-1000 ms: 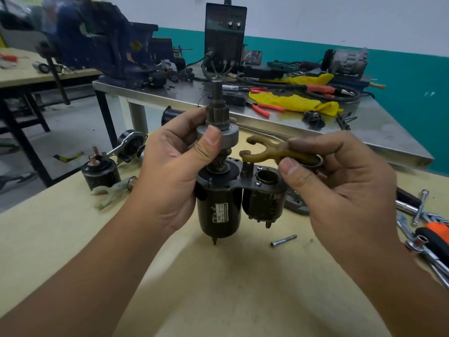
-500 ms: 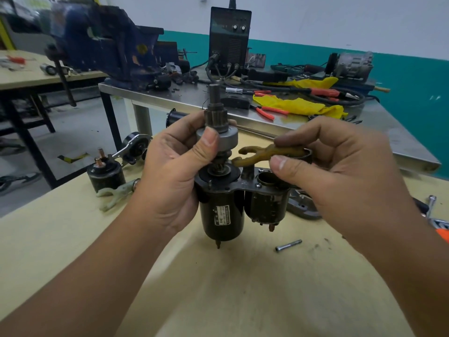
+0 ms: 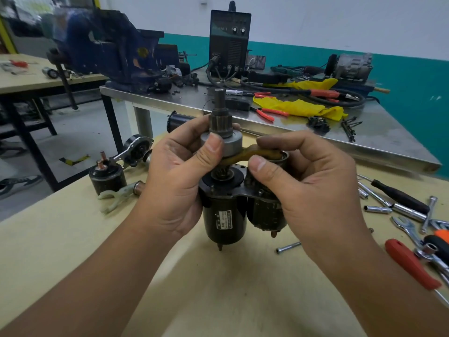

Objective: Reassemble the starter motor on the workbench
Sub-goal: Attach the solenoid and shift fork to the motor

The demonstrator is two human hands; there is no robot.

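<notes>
1. The starter motor (image 3: 224,215), a black cylindrical body with a pale label, is standing upright at the centre of the pale matte desk (image 3: 73,239).
2. The left hand (image 3: 177,181) is curling round the smooth grey metal drive collar (image 3: 230,144), thumb pressing on its front; the toothed pinion (image 3: 220,122) is rising above it.
3. The right hand (image 3: 308,181) is pinching the brownish forked lever (image 3: 245,155) between thumb and forefinger, its fork touching the collar's underside.
4. At 9 o'clock, a black solenoid (image 3: 107,176) with copper studs is sitting beside a whitish plastic fork (image 3: 116,197).
5. At 3 o'clock, shiny chrome wrenches (image 3: 408,227) and a red handle (image 3: 410,263) are lying.
</notes>
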